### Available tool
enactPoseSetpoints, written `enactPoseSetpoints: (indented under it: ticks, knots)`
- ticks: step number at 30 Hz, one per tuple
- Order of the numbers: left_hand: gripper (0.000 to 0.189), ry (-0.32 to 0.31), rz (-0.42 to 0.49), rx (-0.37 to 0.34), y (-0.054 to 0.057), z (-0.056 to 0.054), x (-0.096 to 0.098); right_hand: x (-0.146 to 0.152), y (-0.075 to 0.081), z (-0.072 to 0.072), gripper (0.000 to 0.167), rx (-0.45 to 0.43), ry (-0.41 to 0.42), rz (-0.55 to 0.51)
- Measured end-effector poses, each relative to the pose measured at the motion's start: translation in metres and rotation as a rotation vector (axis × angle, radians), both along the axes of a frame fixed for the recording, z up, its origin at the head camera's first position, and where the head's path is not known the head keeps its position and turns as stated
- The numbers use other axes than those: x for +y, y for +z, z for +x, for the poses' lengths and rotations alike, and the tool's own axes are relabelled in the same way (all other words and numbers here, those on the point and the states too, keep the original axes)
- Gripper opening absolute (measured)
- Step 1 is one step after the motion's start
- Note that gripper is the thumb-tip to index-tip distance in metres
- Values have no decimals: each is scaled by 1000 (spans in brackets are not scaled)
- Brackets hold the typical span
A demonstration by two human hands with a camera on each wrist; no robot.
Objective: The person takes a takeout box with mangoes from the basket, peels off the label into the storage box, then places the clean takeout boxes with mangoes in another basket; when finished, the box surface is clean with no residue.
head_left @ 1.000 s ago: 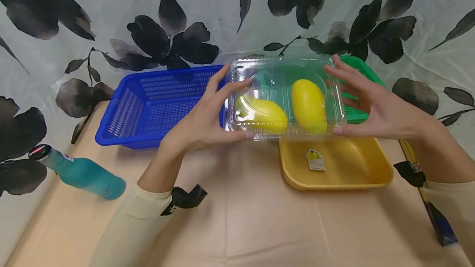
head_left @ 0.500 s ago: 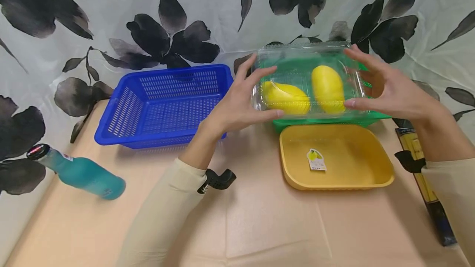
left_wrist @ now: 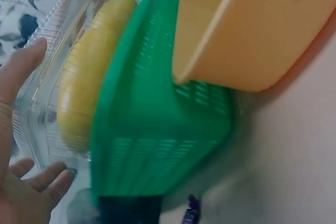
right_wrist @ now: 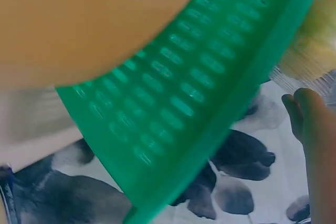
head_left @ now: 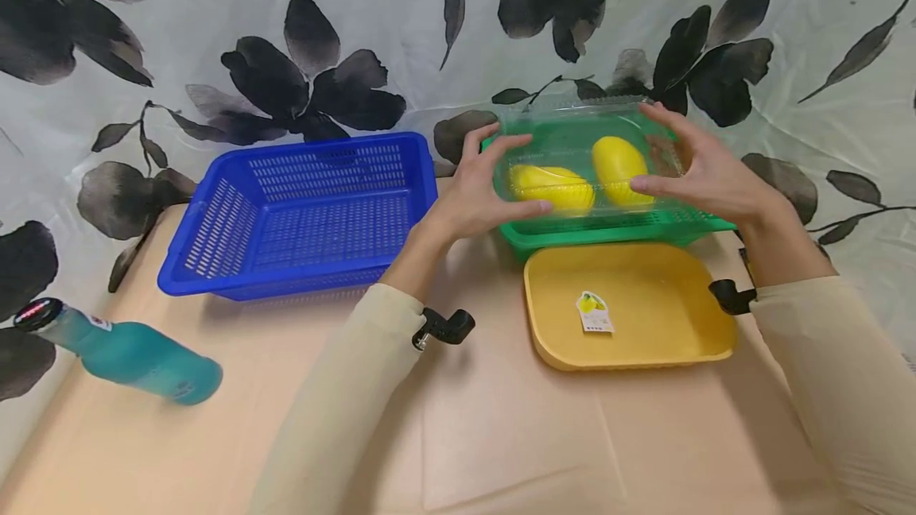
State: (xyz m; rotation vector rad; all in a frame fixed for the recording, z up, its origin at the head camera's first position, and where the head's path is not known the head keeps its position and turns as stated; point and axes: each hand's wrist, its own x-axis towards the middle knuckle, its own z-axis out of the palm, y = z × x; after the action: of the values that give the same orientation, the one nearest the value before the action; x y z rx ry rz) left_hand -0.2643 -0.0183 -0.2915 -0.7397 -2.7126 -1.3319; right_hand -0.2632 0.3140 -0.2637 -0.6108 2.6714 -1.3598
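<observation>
A clear plastic clamshell box (head_left: 599,203) with two yellow mango-like fruits, one lying (head_left: 553,187) and one more upright (head_left: 619,169), is held level between both hands. My left hand (head_left: 468,193) grips its left end, thumb in front and fingers at the back. At the right end, my right hand (head_left: 716,173) holds it the same way. The box is over the green basket (head_left: 615,232); in the left wrist view its bottom is near the basket's rim (left_wrist: 113,98). Whether it touches the basket inside is hidden.
A yellow tray (head_left: 665,316) with a small fruit sticker (head_left: 594,313) stands in front of the green basket. To the left is a blue basket (head_left: 322,225). A teal bottle (head_left: 136,360) with a dark cap lies at far left. A floral cloth (head_left: 401,14) hangs behind.
Both hands have carried the clamshell box to the right, over the green basket, and lowered it slightly in the last half second. The head view has shifted a little.
</observation>
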Motion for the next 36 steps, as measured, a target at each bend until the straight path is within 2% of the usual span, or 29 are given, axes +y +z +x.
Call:
enactPoseSetpoints:
  ticks: [6, 10, 16, 24, 28, 33, 36]
  knots:
    - [86, 7, -12, -65, -18, -14, 10, 7, -13, -8, 103, -99, 0, -17]
    - [84, 26, -73, -61, -22, -18, 13, 11, -18, -14, 105, -137, 32, 1]
    - [86, 45, -193, -52, -19, -20, 17, 12, -25, -21, 105, -169, 23, 60]
    - [106, 10, -371, -138, -9, -33, 21, 13, -38, -28, 103, -262, 2, 119]
    - [110, 0, -448, -190, -6, -37, 20, 12, -44, -32, 105, -302, -9, 159]
    - [107, -28, -539, -201, -6, -39, 21, 11, -41, -34, 105, -340, -36, 295]
    - [104, -40, -583, -193, -6, -40, 22, 13, -37, -35, 105, -365, -36, 342]
